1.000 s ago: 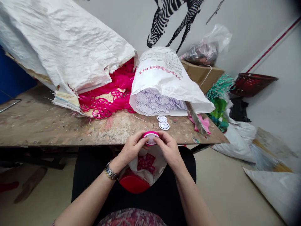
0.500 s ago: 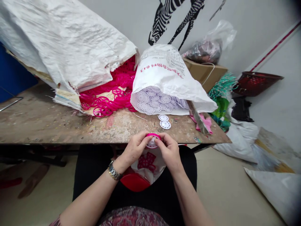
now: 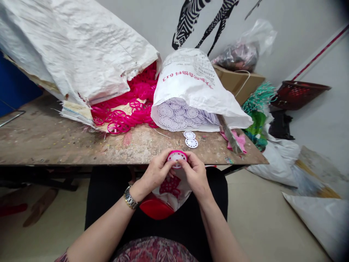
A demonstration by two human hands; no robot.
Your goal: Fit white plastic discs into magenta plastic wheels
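Between my two hands is a white disc with dark dashes round it, set in a pink ring [image 3: 177,157], held at the table's front edge. My left hand [image 3: 158,170] grips its left side, with the thumb at the lower rim. On the right side my right hand [image 3: 195,173] pinches it, thumb on the face near the bottom. Two white discs [image 3: 191,142] lie overlapping on the table just beyond. Further back, an open white sack [image 3: 191,87] holds a heap of similar discs [image 3: 177,115]. Pink plastic rings [image 3: 120,122] spill from a larger white sack [image 3: 81,47] at the left.
On the table's right, a metal blade-like strip [image 3: 231,136] crosses a pink piece [image 3: 240,140]. A cardboard box [image 3: 234,82] with a plastic bag [image 3: 240,56] stands behind. Below my hands are a white bag with pink pieces [image 3: 169,185] and a red object [image 3: 156,209].
The disc and ring have come up slightly and tilted, so more of the white face shows. Both thumbs have shifted to its lower edge. The hands keep their hold.
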